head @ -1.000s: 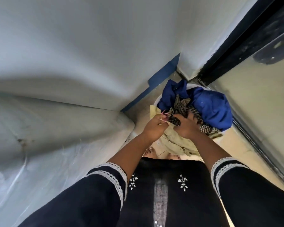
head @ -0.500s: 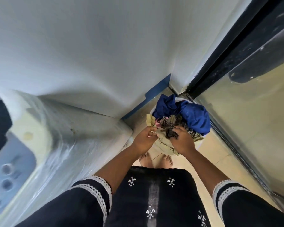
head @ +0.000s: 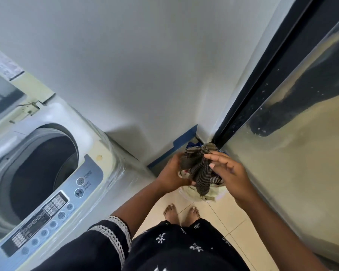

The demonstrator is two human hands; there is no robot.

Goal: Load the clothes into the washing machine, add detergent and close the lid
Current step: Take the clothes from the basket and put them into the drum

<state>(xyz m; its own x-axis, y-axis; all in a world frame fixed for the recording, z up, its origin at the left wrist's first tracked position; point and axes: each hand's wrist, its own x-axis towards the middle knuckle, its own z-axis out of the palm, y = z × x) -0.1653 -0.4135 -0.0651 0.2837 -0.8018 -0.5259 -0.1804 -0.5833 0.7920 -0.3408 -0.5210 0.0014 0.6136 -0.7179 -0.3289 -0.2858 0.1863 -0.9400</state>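
Observation:
A brown and black checked cloth (head: pixel 199 169) hangs bunched between both hands, lifted above the laundry pile. My left hand (head: pixel 172 173) grips its left side. My right hand (head: pixel 226 173) pinches its right side with the other fingers spread. Below them, a pale yellow garment (head: pixel 209 194) and a scrap of blue cloth (head: pixel 192 144) show in a white basket on the floor, mostly hidden by the hands. The top-loading washing machine (head: pixel 98 159) stands at the left with its lid (head: pixel 2 85) raised and its dark drum (head: pixel 41 173) exposed.
The machine's control panel (head: pixel 53 212) faces me at the lower left. A white wall lies ahead, a dark-framed glass door (head: pixel 294 153) runs along the right. My bare feet (head: pixel 181 211) stand on beige floor tiles in the narrow gap.
Both hands have lifted the checked cloth up out of the basket. My view has swung up and left, so the open washing machine is now in sight.

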